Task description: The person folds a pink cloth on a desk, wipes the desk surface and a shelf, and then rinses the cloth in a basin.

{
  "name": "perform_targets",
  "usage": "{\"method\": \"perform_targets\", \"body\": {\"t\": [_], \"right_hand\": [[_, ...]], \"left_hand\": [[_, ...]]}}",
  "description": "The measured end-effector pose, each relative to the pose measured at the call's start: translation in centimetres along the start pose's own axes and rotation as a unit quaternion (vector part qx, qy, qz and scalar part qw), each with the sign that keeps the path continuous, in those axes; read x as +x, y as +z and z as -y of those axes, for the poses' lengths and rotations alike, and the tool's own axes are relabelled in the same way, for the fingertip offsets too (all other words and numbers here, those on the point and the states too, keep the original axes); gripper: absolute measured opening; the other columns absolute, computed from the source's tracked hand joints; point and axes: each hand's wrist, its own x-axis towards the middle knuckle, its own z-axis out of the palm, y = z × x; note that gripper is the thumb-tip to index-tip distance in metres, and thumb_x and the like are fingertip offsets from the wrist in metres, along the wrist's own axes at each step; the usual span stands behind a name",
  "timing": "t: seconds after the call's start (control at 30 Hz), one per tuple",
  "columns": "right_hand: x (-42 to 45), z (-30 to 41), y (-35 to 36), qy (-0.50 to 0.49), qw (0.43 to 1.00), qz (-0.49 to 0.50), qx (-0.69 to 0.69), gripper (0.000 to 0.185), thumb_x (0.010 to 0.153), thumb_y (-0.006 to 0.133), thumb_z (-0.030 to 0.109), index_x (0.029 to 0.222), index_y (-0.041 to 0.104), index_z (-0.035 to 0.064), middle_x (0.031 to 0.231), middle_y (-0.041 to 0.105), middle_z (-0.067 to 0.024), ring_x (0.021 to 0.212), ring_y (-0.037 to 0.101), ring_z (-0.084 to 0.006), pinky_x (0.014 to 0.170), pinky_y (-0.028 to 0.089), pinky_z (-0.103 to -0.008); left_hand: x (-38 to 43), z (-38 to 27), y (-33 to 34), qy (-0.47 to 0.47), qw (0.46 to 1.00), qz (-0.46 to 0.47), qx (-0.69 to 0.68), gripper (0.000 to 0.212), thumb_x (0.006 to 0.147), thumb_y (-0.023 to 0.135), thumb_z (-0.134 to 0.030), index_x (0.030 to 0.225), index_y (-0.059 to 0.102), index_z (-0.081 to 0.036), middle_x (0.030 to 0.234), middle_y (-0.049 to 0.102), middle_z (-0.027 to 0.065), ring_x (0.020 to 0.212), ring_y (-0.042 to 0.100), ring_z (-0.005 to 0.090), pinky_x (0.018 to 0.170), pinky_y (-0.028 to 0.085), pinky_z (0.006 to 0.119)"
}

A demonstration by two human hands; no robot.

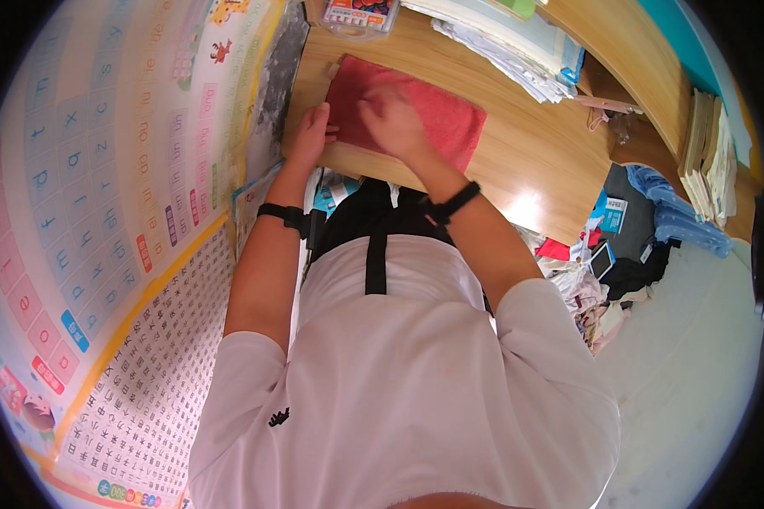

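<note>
A red towel [442, 114] lies spread flat on the wooden desktop [516, 159], with a small tag at its upper left corner. My right hand [391, 121] is over the towel's middle, its thumb apart from the fingers. Motion blur hides its fingertips, and whether it presses on the fabric is unclear. At the towel's left edge is my left hand [312, 137], thumb raised and the other fingers reaching to the cloth's border. Nothing shows in its grasp.
A clear plastic case of colored pens [358, 16] and stacked papers [503, 57] sit along the desk's back. Learning posters [121, 159] cover the wall at left. Shelf books [707, 159] stand at right. Clothes [586, 292] are piled below the desk's right edge.
</note>
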Motion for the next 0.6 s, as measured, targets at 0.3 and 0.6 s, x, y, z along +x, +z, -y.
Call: {"method": "perform_targets", "body": {"t": [0.3,0.6], "right_hand": [[-6.3,-16.0,-12.0,0.209,0.934,-0.146,-0.249,0.05,0.097,0.067,0.033,0.133,0.056,0.0002,0.135,0.061,-0.0235,0.127,0.056,-0.0491,0.108,0.049,-0.0578],[-6.0,-13.3,-11.8,0.303,0.931,-0.059,-0.195,0.063,0.097,0.069,0.049,0.129,0.055,-0.0032,0.126,0.069,-0.0272,0.122,0.065,-0.0483,0.104,0.053,-0.0542]], "left_hand": [[-0.7,-1.4,-0.3,0.008,0.999,0.049,-0.012,0.036,0.1,0.075,-0.021,0.128,0.066,0.0,0.111,0.072,0.0097,0.088,0.072,0.0187,0.074,0.061,0.032],[0.4,1.7,-3.5,0.076,0.938,-0.052,0.334,0.034,0.096,0.077,-0.029,0.115,0.072,0.0,0.108,0.077,0.0191,0.098,0.074,0.0364,0.088,0.059,0.047]]}}
